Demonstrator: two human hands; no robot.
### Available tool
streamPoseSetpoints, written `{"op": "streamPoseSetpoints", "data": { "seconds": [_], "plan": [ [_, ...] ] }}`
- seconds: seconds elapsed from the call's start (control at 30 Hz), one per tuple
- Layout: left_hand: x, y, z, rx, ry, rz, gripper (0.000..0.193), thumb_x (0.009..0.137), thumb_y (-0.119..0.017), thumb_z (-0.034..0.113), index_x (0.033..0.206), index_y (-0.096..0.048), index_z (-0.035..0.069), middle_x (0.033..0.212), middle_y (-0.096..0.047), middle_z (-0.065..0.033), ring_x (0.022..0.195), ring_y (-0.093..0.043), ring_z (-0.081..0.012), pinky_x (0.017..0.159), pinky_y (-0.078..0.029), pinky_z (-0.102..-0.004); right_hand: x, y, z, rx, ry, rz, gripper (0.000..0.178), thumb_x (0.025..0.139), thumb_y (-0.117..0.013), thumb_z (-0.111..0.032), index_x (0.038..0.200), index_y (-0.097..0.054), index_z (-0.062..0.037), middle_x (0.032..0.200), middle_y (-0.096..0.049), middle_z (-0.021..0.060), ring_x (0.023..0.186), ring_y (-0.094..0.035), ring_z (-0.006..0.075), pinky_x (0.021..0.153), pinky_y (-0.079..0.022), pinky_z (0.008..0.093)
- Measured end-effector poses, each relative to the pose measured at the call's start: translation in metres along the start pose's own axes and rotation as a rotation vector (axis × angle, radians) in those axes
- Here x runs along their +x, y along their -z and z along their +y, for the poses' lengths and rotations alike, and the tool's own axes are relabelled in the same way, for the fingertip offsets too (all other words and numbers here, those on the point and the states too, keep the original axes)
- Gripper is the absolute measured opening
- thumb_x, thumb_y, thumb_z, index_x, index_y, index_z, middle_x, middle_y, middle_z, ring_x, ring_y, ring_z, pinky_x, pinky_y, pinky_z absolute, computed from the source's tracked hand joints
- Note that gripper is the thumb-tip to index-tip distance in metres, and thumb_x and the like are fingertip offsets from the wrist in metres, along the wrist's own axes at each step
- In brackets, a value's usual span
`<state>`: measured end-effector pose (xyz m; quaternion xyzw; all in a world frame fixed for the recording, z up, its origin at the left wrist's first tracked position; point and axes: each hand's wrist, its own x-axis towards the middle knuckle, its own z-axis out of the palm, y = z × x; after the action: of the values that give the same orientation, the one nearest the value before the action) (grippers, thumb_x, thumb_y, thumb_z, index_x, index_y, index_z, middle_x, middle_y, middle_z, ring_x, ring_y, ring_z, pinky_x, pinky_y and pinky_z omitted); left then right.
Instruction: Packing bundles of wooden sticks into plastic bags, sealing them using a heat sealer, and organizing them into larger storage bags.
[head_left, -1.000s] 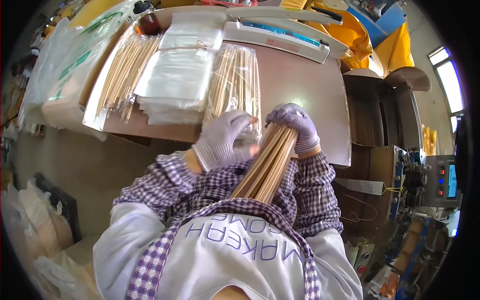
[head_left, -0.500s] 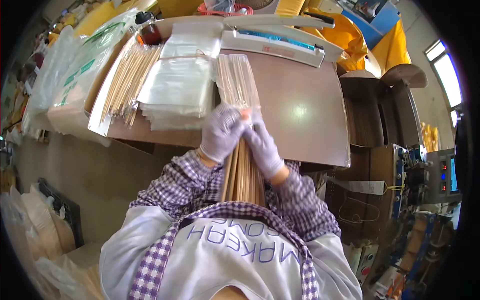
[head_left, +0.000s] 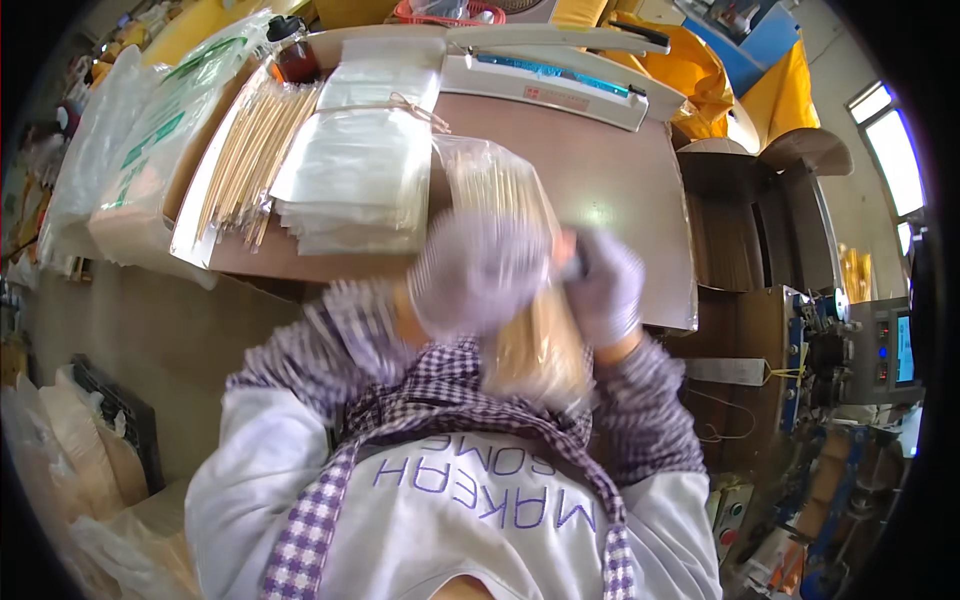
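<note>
A bundle of thin wooden sticks in a clear plastic bag [head_left: 540,350] slants in front of my body, its upper end over the table [head_left: 610,190]. My gloved left hand [head_left: 475,270], smeared by motion, is wrapped over the middle of the bundle. On its right side is my gloved right hand [head_left: 608,290], its fingers curled in beside the bag. Something pinkish and something dark show at those fingertips; I cannot make out what they are. Left of the bundle lies a stack of flat clear bags [head_left: 350,190] with a tie across it.
Loose sticks [head_left: 255,150] fill a white tray at the table's left. A long-armed bag sealer [head_left: 550,85] stands along the back edge. To the right is an open cardboard box [head_left: 735,220]; a plastic-wrapped carton [head_left: 160,170] sits far left. A dark bottle [head_left: 292,60] stands behind the sticks.
The bundle has shifted right and tilted, and the plastic now covers its lower end too. My hands, together before, have parted: the right moved right, the left stays over the bundle.
</note>
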<state>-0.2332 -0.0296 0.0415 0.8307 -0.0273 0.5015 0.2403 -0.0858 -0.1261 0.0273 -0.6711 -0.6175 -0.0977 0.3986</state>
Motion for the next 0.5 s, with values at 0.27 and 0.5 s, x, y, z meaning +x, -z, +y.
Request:
{"op": "streamPoseSetpoints", "data": {
  "seconds": [0.27, 0.5],
  "plan": [
    [0.103, 0.075, -0.105, 0.445, 0.363, -0.768, 0.026, 0.084, -0.046, 0.026, 0.089, -0.06, 0.005, 0.081, -0.06, -0.0205, 0.062, -0.06, -0.0275, 0.062, -0.052, -0.0323, 0.141, 0.035, 0.03, 0.12, -0.496, -0.389, 0.011, 0.074, -0.059, -0.007, 0.083, -0.061, -0.0011, 0.06, -0.057, 0.0036, 0.055, -0.055, 0.0137, 0.053, -0.046, 0.025],
    [0.179, 0.106, -0.046, 0.245, 0.369, -0.055, 0.014, 0.08, -0.056, 0.013, 0.086, -0.064, 0.004, 0.065, -0.059, -0.0018, 0.054, -0.051, -0.0076, 0.054, -0.044, -0.0229, 0.175, 0.098, -0.022, 0.529, -0.202, 0.147, 0.013, 0.079, -0.054, -0.004, 0.087, -0.064, -0.0016, 0.062, -0.056, 0.0019, 0.048, -0.047, 0.0052, 0.043, -0.037, 0.019]
  ]
}}
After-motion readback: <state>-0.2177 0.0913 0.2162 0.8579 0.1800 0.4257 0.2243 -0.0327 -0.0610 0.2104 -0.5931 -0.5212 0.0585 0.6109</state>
